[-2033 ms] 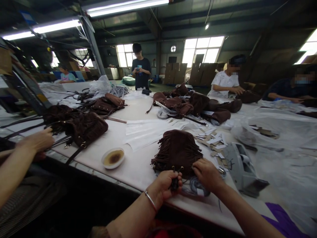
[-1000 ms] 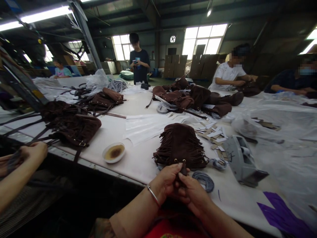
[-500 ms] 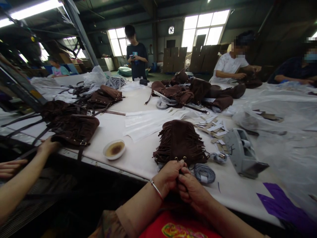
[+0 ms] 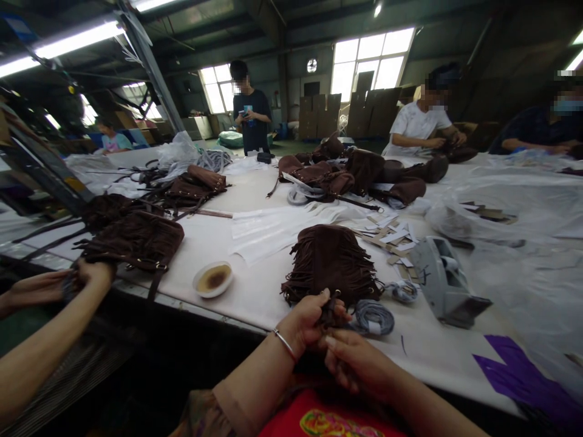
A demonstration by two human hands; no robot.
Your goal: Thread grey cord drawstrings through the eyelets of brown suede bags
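Note:
A dark brown fringed bag [image 4: 332, 264] lies at the table's front edge, its rim with metal eyelets towards me. My left hand [image 4: 310, 318] is closed on the bag's gathered rim, near a brass-coloured eyelet. Just below and to the right, my right hand [image 4: 353, 358] is closed too, its thumb and forefinger pinched close to the left fingers. What the right hand holds is too small and dark to make out. Beside the bag sits a coil of grey cord [image 4: 374, 317] with a white band, and a smaller grey bundle [image 4: 402, 292] lies behind it.
A grey tape dispenser [image 4: 439, 279] stands right of the bag. Left of it is a white dish [image 4: 212, 280] with brownish contents. A co-worker's hands [image 4: 91, 279] handle another fringed bag [image 4: 141, 240] at left. More brown bags [image 4: 350, 170] are piled behind, and plastic sheeting [image 4: 514, 243] covers the right.
My right hand has shifted slightly down from the eyelets, and the left fingers have spread a little around the rim. At left, the co-worker's hands have come together under their bag.

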